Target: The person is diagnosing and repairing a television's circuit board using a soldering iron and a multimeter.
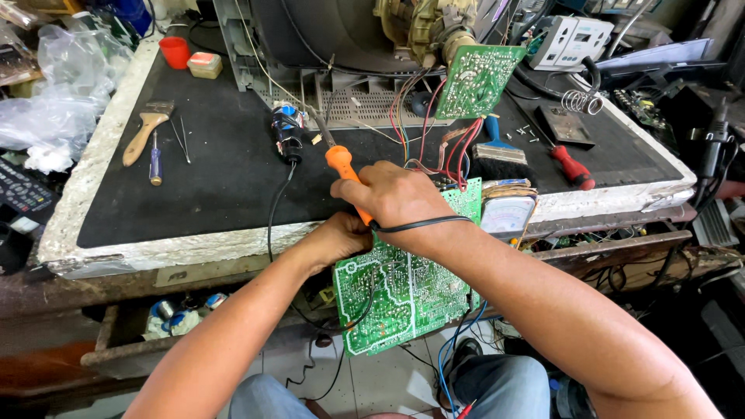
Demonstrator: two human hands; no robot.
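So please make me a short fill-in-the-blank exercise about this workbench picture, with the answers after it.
1. The right hand grips a soldering iron whose handle is ____.
2. The left hand steadies the edge of a ____ circuit board.
3. The red cup stands at the far ____ corner of the black mat.
4. Beside the paintbrush lies a small ____ with a blue handle.

Answers: orange; green; left; screwdriver
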